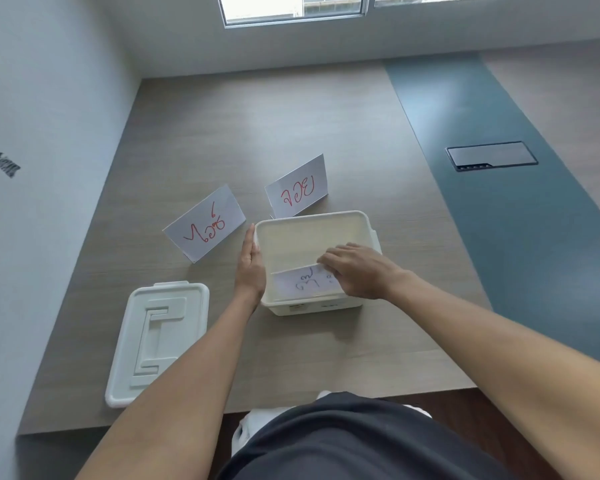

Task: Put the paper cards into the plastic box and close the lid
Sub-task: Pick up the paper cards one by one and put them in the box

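A white plastic box (302, 237) stands open in the middle of the table. My left hand (250, 265) lies flat against its left wall, fingers straight. My right hand (355, 270) reaches over the near right rim and holds a paper card (303, 284) with faint writing, tilted inside the box against the near wall. Two folded paper cards with red writing stand on the table: one (207, 223) to the left of the box, the other (297, 192) just behind it. The white lid (156, 341) lies flat at the near left.
The wooden table (326, 116) has a wall along its left side and a blue strip on the right with a dark cable hatch (492, 155). The near table edge is close to my body.
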